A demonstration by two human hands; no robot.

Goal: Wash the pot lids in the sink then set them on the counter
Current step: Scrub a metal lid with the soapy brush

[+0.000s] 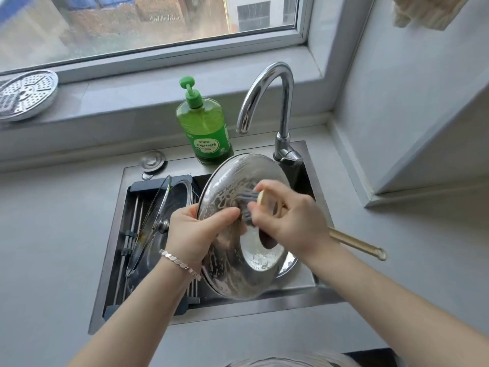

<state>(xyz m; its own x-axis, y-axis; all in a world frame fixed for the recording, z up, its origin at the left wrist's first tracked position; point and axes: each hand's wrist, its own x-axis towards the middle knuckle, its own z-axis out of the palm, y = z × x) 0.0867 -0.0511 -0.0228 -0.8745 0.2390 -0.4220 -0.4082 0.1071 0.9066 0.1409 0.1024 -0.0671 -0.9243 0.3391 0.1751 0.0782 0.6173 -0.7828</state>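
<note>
A steel pot lid, soapy, is tilted above the sink. My left hand grips its left rim, thumb on the inner face. My right hand grips a grey scrub pad with a tan backing and presses it against the lid's inner face. A glass lid with a metal rim and knob leans upright in the dark drain rack in the sink's left part.
A green dish soap bottle and the curved faucet stand behind the sink. A gold handle sticks out over the right counter. A perforated steel plate lies on the window sill. Grey counter surrounds the sink.
</note>
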